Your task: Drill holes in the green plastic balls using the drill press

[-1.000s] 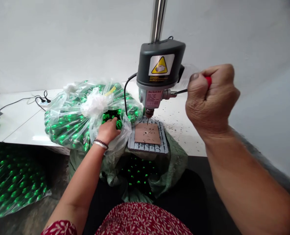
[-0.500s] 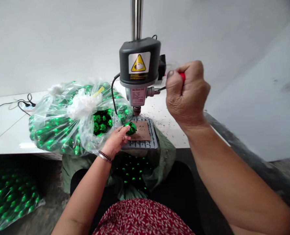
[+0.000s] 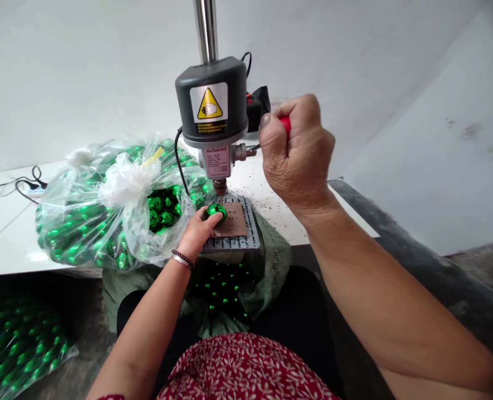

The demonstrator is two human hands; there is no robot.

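Observation:
My left hand (image 3: 200, 228) is closed on a shiny green ball (image 3: 216, 212), holding it at the left part of a brown board (image 3: 235, 221) on the drill's base plate (image 3: 252, 236). Just above the ball is the chuck (image 3: 220, 186) of a bench drill (image 3: 211, 103) with a yellow warning label. Whether the bit touches the ball I cannot tell. My right hand (image 3: 298, 153) is wrapped in a fist around the red-knobbed lever (image 3: 286, 125) at the drill's right side.
A torn clear bag (image 3: 132, 180) full of green balls lies on the white table (image 3: 5, 219) to the left. Another bag (image 3: 21, 333) is at lower left. More balls lie in a green sack (image 3: 277, 266) below the drill. Dark shavings dot the tabletop; a black cord (image 3: 180, 161) hangs beside the drill.
My left hand has turned the ball and brought it closer under the chuck. The view has shifted, so the drill and my right hand appear further left. The right fist stays on the lever.

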